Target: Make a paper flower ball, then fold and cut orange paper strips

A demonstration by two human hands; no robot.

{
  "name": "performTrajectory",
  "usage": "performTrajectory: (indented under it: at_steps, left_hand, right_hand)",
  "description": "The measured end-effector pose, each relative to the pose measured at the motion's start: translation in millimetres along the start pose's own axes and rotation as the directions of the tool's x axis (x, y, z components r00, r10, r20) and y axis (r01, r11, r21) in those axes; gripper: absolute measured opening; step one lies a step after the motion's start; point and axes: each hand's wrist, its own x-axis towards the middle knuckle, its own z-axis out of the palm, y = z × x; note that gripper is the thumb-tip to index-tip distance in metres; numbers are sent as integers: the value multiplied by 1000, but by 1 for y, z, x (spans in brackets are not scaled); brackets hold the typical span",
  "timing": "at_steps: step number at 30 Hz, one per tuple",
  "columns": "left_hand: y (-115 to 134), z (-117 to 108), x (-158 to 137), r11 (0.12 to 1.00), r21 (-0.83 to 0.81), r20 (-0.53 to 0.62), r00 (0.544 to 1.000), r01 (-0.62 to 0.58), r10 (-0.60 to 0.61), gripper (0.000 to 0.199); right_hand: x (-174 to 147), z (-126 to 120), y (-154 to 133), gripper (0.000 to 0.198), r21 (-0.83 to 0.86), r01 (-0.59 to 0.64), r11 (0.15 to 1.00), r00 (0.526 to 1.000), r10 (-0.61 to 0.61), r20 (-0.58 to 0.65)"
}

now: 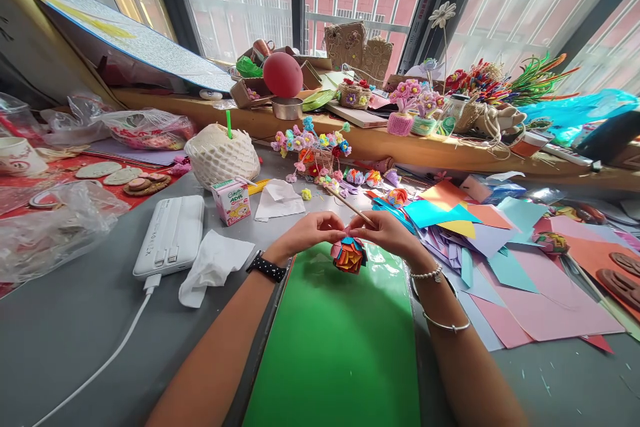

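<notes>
A folded paper flower (349, 255) in orange, pink and blue hangs over a glossy green board (335, 347). My left hand (316, 228) is closed in a pinch at the flower's upper edge; the exact spot its fingertips grip is partly hidden. From the other side, my right hand (387, 232) is closed too, with a thin wooden stick (345, 200) running out between its fingers toward the back left. Its fingertips also meet the flower's top, close to those of my left hand.
Coloured paper sheets (545, 293) spread across the right. On the left lie a white power bank (170, 237) with a cable, a crumpled tissue (213, 267), a small drink carton (231, 201) and a net-wrapped coconut (223, 157). Behind, a flower basket (316, 161) stands before a cluttered wooden ledge (350, 132).
</notes>
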Motion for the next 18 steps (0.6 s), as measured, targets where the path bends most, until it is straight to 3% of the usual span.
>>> performTrajectory:
  at_steps: [6,18]
  left_hand:
    - [2,-1,-2,999,-48,-4,1000,14,-14,28]
    - [2,-1,-2,998,-36,-23,998,54,-55,28]
  right_hand:
    - [-2,-1,-2,21,71,6,997,1000,-6,-8]
    - [-1,0,-5,24,-47,20,999,1000,-21,-18]
